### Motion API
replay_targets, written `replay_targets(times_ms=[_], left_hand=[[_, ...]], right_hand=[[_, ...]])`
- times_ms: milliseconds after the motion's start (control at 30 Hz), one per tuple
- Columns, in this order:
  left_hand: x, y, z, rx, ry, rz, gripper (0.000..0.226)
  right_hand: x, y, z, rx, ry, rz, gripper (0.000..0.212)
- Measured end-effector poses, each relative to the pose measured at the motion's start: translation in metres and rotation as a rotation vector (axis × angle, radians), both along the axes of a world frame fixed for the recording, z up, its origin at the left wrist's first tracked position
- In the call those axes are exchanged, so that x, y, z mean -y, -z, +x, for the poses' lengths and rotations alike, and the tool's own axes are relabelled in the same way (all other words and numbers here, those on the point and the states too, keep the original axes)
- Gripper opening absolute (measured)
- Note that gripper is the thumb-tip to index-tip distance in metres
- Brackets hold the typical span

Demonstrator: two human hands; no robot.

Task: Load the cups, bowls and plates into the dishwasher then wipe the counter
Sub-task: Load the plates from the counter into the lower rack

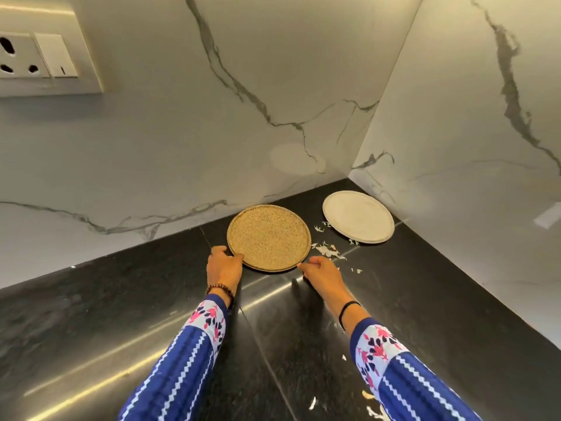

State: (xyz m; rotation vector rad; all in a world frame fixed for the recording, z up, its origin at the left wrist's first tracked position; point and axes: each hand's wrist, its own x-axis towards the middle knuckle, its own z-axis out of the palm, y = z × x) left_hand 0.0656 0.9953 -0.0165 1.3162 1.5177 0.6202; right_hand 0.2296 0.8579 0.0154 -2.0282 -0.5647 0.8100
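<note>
black counter [121, 314], marble walls [182, 147]

Both arms reach forward and a little inward, stretched low over the tabletop [121, 299]. The left hand [223, 265] lies knuckles up, its fingers curled at the near left rim of the brown plate [268, 237], the thumb laid on the edge. The right hand [318, 270] meets the near right rim, fingers bent, their tips pinching the edge. Both wrists look nearly straight. A bead bracelet [219, 289] circles the left wrist, a thin black band [349, 309] the right. Blue sleeves [182, 369] with white zigzag stripes and flowered cuffs cover both forearms.
</note>
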Motion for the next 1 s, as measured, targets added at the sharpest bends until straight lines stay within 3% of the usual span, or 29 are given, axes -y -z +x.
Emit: replay_targets(times_ms=[167, 333, 567, 900, 1000], left_hand=[[-0.016, 0.015, 0.001, -0.003, -0.007, -0.056, 0.043], [-0.008, 0.004, -0.003, -0.005, 0.045, -0.021, 0.021], [0.027, -0.016, -0.025, 0.154, 0.044, -0.025, 0.033], [0.123, -0.067, -0.025, 0.457, 0.128, -0.045, 0.026], [0.158, -0.084, -0.019, 0.501, 0.192, -0.042, 0.026]], right_hand=[[-0.028, 0.006, 0.007, 0.011, 0.078, -0.011, 0.025], [-0.026, 0.013, 0.011, 0.041, 0.098, -0.041, 0.013], [-0.006, 0.002, 0.006, -0.060, 0.126, 0.015, 0.021], [0.113, -0.030, 0.001, -0.208, 0.175, 0.305, 0.042], [0.163, -0.047, -0.005, -0.239, 0.191, 0.356, 0.038]])
